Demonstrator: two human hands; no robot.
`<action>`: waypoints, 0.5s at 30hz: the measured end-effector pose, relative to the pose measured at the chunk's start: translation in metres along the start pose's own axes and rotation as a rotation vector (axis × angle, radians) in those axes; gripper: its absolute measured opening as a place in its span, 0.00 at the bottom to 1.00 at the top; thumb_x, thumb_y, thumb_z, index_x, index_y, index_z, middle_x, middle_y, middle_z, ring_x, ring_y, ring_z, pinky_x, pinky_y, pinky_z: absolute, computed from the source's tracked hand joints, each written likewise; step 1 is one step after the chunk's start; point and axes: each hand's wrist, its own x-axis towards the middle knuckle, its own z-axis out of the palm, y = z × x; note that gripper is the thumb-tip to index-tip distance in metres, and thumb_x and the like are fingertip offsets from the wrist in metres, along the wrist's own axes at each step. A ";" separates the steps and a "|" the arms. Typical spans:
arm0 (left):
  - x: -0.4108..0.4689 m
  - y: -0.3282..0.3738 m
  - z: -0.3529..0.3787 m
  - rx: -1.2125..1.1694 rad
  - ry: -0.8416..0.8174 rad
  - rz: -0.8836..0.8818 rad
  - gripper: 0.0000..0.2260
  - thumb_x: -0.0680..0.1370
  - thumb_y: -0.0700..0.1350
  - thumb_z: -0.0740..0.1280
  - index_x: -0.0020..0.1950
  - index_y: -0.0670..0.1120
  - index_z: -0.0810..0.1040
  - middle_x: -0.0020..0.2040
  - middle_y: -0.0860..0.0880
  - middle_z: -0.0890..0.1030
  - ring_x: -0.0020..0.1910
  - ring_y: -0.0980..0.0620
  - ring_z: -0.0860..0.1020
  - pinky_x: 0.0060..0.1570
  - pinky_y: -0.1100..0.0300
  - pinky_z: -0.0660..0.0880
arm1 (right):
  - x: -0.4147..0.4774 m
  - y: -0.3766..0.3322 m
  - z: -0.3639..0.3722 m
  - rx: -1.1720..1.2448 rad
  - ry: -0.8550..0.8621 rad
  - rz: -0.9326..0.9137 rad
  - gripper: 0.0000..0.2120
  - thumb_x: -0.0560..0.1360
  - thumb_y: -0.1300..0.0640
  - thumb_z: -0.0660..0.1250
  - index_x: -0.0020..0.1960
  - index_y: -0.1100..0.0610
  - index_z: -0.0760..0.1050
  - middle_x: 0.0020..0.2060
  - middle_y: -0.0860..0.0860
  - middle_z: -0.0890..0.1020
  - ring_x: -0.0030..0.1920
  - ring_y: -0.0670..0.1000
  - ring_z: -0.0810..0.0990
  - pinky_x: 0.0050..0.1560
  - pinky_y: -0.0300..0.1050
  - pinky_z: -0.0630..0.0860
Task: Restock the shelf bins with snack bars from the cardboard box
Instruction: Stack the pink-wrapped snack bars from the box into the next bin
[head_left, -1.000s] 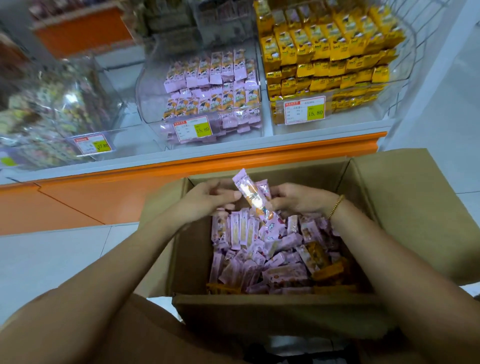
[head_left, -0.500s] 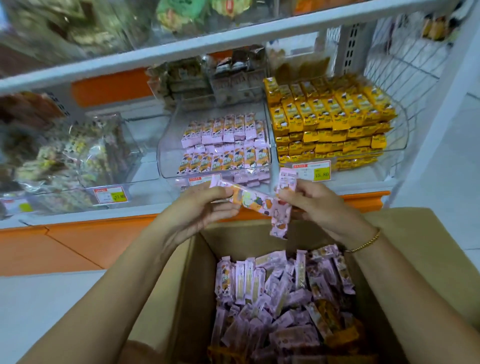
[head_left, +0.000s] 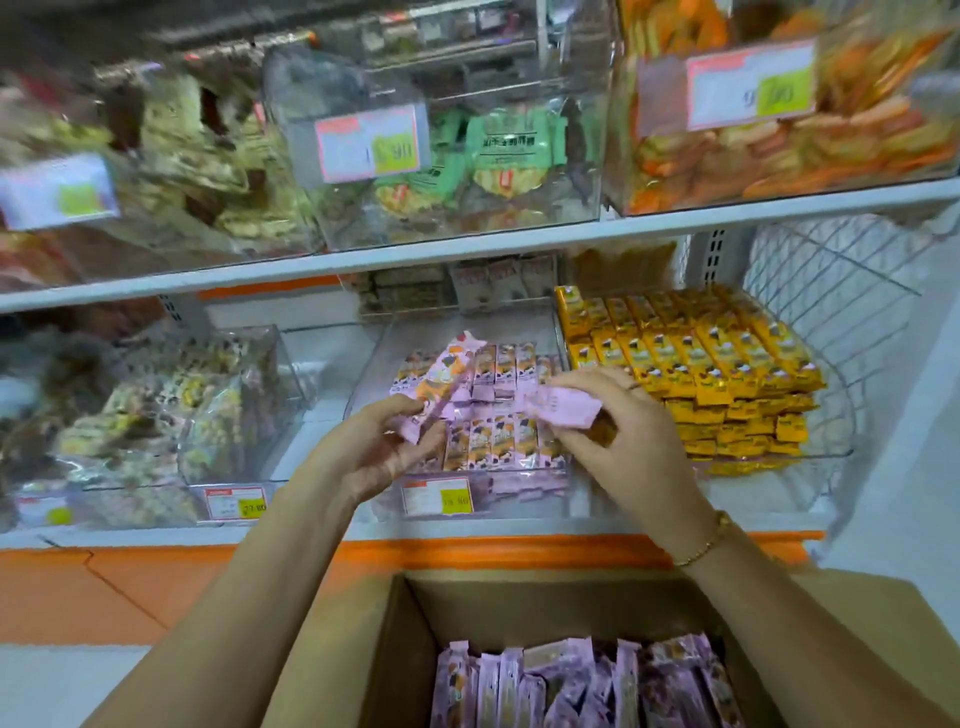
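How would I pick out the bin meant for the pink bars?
Find the lower white shelf, above the orange base. The clear plastic bin in its middle sits between a bin of yellow-wrapped bars and one of clear-wrapped snacks. It alone holds neat rows of pink-wrapped snack bars.

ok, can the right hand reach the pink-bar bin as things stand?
Probably yes: the right hand, gripping a pink bar, hovers over the open-topped pink-bar bin; nothing blocks it.

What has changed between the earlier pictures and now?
The left hand and right hand raised their pink-wrapped snack bars from the brown cardboard box up to the clear plastic shelf bin. Both grips stayed; nothing is released yet.
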 end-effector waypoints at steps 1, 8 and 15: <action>0.004 0.001 -0.002 0.095 0.009 0.029 0.07 0.76 0.32 0.62 0.38 0.37 0.70 0.36 0.39 0.75 0.31 0.48 0.81 0.38 0.56 0.82 | 0.004 0.000 0.004 -0.009 -0.029 -0.027 0.19 0.69 0.65 0.73 0.59 0.53 0.78 0.57 0.48 0.77 0.57 0.44 0.75 0.56 0.29 0.72; 0.039 0.005 -0.015 0.922 0.247 0.229 0.09 0.68 0.43 0.72 0.31 0.40 0.77 0.32 0.40 0.78 0.33 0.45 0.79 0.45 0.45 0.81 | 0.025 -0.006 0.011 0.503 0.001 0.349 0.20 0.71 0.62 0.73 0.58 0.51 0.70 0.49 0.43 0.81 0.42 0.42 0.83 0.37 0.32 0.77; 0.050 0.006 -0.008 1.603 0.212 0.193 0.13 0.72 0.50 0.73 0.40 0.40 0.78 0.37 0.44 0.79 0.36 0.49 0.76 0.33 0.62 0.69 | 0.032 0.005 0.014 0.720 -0.022 0.463 0.10 0.76 0.62 0.67 0.51 0.48 0.70 0.35 0.47 0.81 0.39 0.48 0.84 0.41 0.38 0.81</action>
